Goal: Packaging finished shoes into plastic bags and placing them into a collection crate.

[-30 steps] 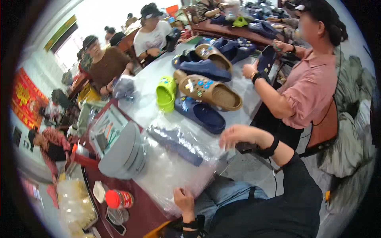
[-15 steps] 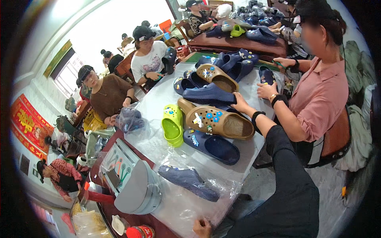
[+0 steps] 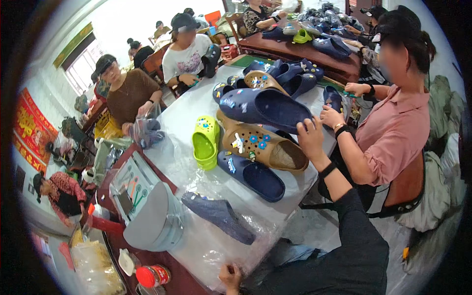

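Observation:
My right hand (image 3: pixel 310 137) grips the heel end of a navy clog (image 3: pixel 268 109), raised over the pile with its opening toward me. Under it lie a brown clog (image 3: pixel 255 147) with blue flower charms and another navy clog (image 3: pixel 253 174). A lime-green clog (image 3: pixel 205 141) stands to their left. My left hand (image 3: pixel 230 277) is at the table's near edge, fingers curled; what they hold, if anything, is hidden. Near it, a navy clog (image 3: pixel 219 216) lies on its side with clear plastic (image 3: pixel 246 258) around it.
A grey round-backed machine (image 3: pixel 153 216) stands on the left beside a red-lidded jar (image 3: pixel 152 276). More clogs (image 3: pixel 287 73) are heaped at the table's far end. At right, a person in pink (image 3: pixel 393 132) works on a clog; two others sit across the table.
My right hand has lifted the navy clog off the pile and tilted it, bringing its opening into view. My left hand stays low near the table edge. The view has shifted slightly.

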Demonstrator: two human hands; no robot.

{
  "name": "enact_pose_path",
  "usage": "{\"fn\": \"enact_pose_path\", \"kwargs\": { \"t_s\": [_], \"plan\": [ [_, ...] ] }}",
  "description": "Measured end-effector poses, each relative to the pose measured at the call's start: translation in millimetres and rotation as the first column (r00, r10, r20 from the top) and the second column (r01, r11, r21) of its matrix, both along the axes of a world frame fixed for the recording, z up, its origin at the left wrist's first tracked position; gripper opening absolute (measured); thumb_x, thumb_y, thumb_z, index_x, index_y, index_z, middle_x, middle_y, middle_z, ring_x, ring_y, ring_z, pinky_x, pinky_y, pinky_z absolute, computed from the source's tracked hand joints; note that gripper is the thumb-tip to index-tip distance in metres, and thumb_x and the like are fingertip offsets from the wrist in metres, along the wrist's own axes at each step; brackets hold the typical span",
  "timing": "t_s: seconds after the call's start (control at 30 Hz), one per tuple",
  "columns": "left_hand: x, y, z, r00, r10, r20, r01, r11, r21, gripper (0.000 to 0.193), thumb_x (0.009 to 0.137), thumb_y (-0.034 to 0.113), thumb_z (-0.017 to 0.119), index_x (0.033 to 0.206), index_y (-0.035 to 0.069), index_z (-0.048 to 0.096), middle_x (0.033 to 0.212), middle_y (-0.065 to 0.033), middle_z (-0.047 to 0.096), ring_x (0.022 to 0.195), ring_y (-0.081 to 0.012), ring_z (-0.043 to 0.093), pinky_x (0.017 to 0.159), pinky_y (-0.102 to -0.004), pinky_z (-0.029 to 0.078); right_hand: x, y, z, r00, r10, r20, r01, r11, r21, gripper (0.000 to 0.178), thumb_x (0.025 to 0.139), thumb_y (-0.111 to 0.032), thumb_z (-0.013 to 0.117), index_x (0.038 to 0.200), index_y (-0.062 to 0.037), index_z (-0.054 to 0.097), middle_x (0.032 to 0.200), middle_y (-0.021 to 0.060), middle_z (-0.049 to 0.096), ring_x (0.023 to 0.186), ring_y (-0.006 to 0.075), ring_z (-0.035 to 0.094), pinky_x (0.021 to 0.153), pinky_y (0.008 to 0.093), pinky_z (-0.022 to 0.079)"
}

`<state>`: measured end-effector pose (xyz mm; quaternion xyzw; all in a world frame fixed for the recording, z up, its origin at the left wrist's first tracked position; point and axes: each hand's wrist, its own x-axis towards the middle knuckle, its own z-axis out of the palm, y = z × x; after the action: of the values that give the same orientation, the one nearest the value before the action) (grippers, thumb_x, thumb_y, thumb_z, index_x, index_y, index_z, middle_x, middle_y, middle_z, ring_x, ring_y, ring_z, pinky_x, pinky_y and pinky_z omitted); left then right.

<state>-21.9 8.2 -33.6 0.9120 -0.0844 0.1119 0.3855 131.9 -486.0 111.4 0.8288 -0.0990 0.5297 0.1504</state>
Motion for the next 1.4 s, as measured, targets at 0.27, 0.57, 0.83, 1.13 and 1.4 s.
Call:
{"fn": "enact_pose_path", "kwargs": {
  "t_s": [0.27,0.57,0.83,1.13,1.4],
  "plan": [
    [6.2,-6.3,19.3,0.999,-0.033,0.011,0.033,0.999,0.037,0.015,0.078,0.014,0.067,0.073,0.005,0.057,0.057,-0.0106,0.054,0.050,-0.0267,0.055,0.048,-0.0361,0.043,-39.7,37.1,22.0,0.955,0.247,0.166,-0.297,0.804,0.515,0.049,0.056,-0.009,0.077,0.096,-0.0007,0.050,0.091,0.0160,0.050,0.088,0.0362,0.049,0.078,0.0419,0.041],
    [5.6,-5.8,17.5,0.998,-0.026,0.064,0.026,1.000,-0.007,0.013,0.075,0.011,0.066,0.071,0.006,0.055,0.059,-0.0116,0.054,0.053,-0.0300,0.056,0.049,-0.0387,0.044,-93.9,87.0,17.3,0.805,0.545,0.234,-0.570,0.602,0.560,0.052,0.057,-0.008,0.082,0.092,-0.0029,0.045,0.087,0.0115,0.048,0.081,0.0257,0.050,0.076,0.0330,0.041],
    [4.1,-4.9,20.7,0.997,-0.053,0.051,0.054,0.998,-0.019,0.015,0.076,0.011,0.065,0.069,0.007,0.053,0.059,-0.0110,0.052,0.053,-0.0303,0.053,0.049,-0.0392,0.042,-82.0,158.1,25.4,0.864,0.493,0.097,-0.433,0.632,0.643,0.048,0.062,-0.024,0.084,0.087,-0.0018,0.050,0.075,0.0120,0.051,0.068,0.0281,0.053,0.062,0.0356,0.044],
    [4.1,-6.6,18.5,0.993,-0.081,0.088,0.079,0.997,0.022,0.016,0.076,0.010,0.065,0.067,0.007,0.052,0.059,-0.0103,0.053,0.052,-0.0293,0.054,0.050,-0.0384,0.043,-36.8,232.4,-13.4,0.786,0.557,-0.270,-0.369,0.772,0.517,0.048,0.057,-0.024,0.079,0.091,-0.0057,0.051,0.085,0.0094,0.050,0.084,0.0293,0.051,0.065,0.0375,0.047],
    [6.3,-4.6,13.6,0.984,-0.100,0.149,0.095,0.995,0.042,0.019,0.078,0.012,0.066,0.068,0.005,0.052,0.059,-0.0119,0.053,0.053,-0.0306,0.054,0.050,-0.0393,0.043,-34.6,202.1,-32.1,0.720,0.600,-0.350,-0.365,0.756,0.544,0.071,0.067,-0.031,0.075,0.126,-0.0048,0.046,0.129,0.0171,0.045,0.113,0.0319,0.048,0.090,0.0399,0.042]
  ]
}}
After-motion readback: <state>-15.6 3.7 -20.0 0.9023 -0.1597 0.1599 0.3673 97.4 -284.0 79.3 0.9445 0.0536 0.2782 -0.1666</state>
